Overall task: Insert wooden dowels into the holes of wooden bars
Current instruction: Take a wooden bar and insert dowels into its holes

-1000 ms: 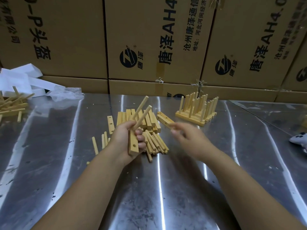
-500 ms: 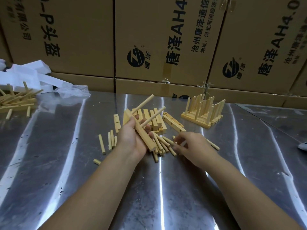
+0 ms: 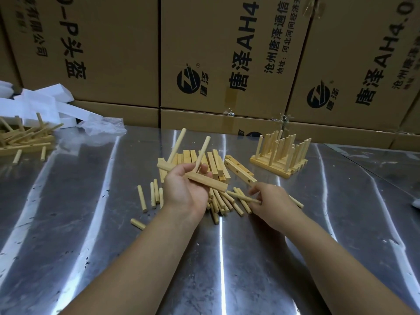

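Cardboard boxes (image 3: 227,53) behind finished rack (image 3: 280,155)

A single wide-angle view from the person's head looks forward and down across the metal counter (image 3: 68,223). Both forearms reach in from the bottom edge, and the hands sit close, near the middle of the frame. Stacked cardboard boxes (image 3: 113,53) fill the top, their edges bowed by the lens.
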